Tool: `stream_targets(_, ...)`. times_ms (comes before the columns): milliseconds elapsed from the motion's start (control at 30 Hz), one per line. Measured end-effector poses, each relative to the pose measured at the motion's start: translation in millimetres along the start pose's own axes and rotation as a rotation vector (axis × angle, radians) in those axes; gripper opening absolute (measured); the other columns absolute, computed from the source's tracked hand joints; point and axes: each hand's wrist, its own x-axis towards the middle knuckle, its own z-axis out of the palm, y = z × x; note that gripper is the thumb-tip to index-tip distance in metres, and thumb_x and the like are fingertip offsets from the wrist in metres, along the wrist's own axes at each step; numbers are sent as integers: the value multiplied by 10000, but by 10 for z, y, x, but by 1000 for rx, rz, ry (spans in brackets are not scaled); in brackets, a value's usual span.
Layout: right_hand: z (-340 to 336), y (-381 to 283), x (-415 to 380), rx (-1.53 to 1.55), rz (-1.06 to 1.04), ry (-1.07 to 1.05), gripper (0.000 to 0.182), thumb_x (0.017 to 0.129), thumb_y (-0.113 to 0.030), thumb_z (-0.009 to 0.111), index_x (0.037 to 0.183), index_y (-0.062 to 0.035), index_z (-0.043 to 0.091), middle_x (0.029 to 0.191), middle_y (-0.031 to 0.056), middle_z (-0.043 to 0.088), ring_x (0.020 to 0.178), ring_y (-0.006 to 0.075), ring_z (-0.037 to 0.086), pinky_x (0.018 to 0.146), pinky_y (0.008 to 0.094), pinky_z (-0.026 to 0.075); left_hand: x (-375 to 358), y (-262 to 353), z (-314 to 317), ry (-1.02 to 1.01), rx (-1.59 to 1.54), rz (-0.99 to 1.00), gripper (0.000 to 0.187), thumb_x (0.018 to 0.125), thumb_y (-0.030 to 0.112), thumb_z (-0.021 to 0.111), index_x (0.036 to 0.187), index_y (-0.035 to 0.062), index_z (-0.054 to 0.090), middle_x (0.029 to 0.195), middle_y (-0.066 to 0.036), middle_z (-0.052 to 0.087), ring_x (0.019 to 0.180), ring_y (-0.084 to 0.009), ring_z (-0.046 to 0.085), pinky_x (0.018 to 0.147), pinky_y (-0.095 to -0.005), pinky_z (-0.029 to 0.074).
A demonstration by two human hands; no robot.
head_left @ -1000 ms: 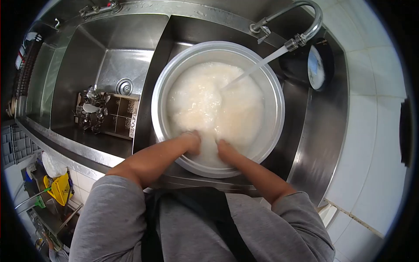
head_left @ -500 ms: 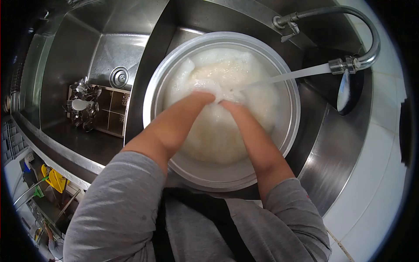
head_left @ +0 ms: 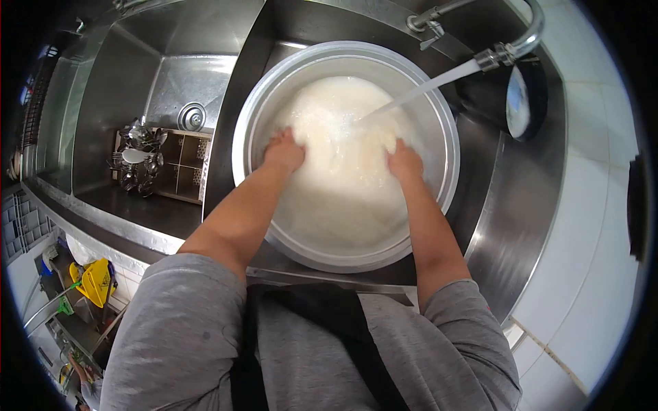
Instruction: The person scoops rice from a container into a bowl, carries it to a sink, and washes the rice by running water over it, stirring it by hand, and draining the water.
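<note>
A large round metal pot [head_left: 449,164] stands in the sink basin, filled with milky water [head_left: 343,164] over a pale mass that looks like rice. My left hand [head_left: 284,151] is at the pot's left inside, fingers apart and partly in the cloudy water. On the opposite side my right hand [head_left: 406,162] dips into the water, its fingertips hidden below the surface. From the faucet [head_left: 504,56] at the upper right, a stream of water [head_left: 425,88] pours into the pot between and beyond my hands.
The left basin [head_left: 185,75] has a drain [head_left: 192,116] and a divided cutlery rack [head_left: 181,161] with spoons and forks [head_left: 139,154]. A dark pan [head_left: 538,103] leans at the right behind the faucet. At lower left are a yellow object [head_left: 96,282] and another person's arm [head_left: 81,370].
My hands have moved apart from the pot's middle to its two sides. The foam has thinned and the water looks smoother. The view has shifted slightly; water still runs.
</note>
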Motion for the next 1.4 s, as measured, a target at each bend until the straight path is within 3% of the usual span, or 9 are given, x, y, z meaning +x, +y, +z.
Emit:
stream_targets(133, 344, 82, -455, 210, 84, -111, 649, 894, -496, 438, 1387, -87, 331, 1218, 237, 547, 1127, 380, 533, 913, 482, 440, -217, -9, 354, -61, -158, -161, 631, 911, 316, 456, 1436, 46, 233, 1469, -228, 254, 1326, -399, 311, 1084, -465, 280)
stream_targets(267, 1732, 243, -102, 454, 281, -219, 597, 924, -458, 401, 1369, -63, 366, 1220, 270, 532, 1147, 403, 511, 932, 465, 428, -309, 236, 543, -703, 770, 640, 484, 916, 208, 428, 1365, 32, 393, 1392, -206, 400, 1282, -367, 387, 1013, -614, 270)
stream_targets(400, 1165, -201, -834, 1658, 365, -712, 439, 952, -327, 447, 1219, 10, 534, 1168, 168, 585, 1063, 233, 563, 896, 339, 457, -181, -49, 1936, -246, -592, 452, 439, 905, 217, 491, 1304, 34, 490, 1234, -183, 566, 1154, -327, 529, 976, -546, 343)
stream_targets(500, 2293, 31, -436, 1591, -437, -708, 381, 949, -278, 470, 1218, -18, 541, 1140, 137, 596, 1040, 192, 562, 888, 327, 451, -505, 227, 1555, -607, -1039, 285, 441, 912, 233, 484, 1297, 17, 485, 1197, -188, 587, 1100, -322, 565, 950, -475, 389)
stream_targets(633, 573, -621, -1305, 1498, 143, -634, 390, 948, -283, 451, 1189, 6, 552, 1183, 135, 591, 1067, 246, 562, 945, 345, 406, -990, 407, 445, -532, -822, 265, 405, 871, 110, 415, 1242, -27, 502, 1199, -239, 561, 1124, -351, 533, 980, -376, 397)
stream_targets(800, 860, -638, -1188, 152, -558, -140, 360, 874, -220, 500, 1146, 11, 547, 1146, 225, 560, 1048, 349, 558, 901, 412, 436, -529, 415, 620, -74, -257, 668, 294, 845, 172, 449, 1033, 43, 635, 1045, -207, 619, 1016, -371, 567, 886, -453, 445)
stream_targets(1100, 1799, -474, 744, -181, -1026, 632, 224, 912, -184, 439, 1072, -105, 574, 959, 119, 601, 984, 243, 570, 906, 370, 450, 440, 784, -424, -10, 116, 403, 305, 859, 226, 430, 1004, 122, 677, 1004, -103, 674, 951, -270, 640, 789, -428, 495)
stream_targets(1200, 451, -865, 765, 61, -341, -177, 480, 911, -354, 403, 1312, -90, 407, 1203, 165, 536, 1148, 309, 506, 1008, 416, 368, 1120, 548, 81, -17, -436, 404, 373, 908, 193, 394, 1239, 117, 549, 1234, -148, 570, 1068, -285, 596, 898, -430, 463)
stream_targets(1400, -163, -565, 674, 15, -64, -196, 502, 902, -408, 434, 1305, -110, 457, 1259, 171, 539, 1212, 327, 479, 1013, 437, 366, 357, 189, -514, -265, 72, 146, 463, 940, 220, 333, 1393, 132, 370, 1408, -162, 396, 1274, -277, 425, 1057, -376, 344)
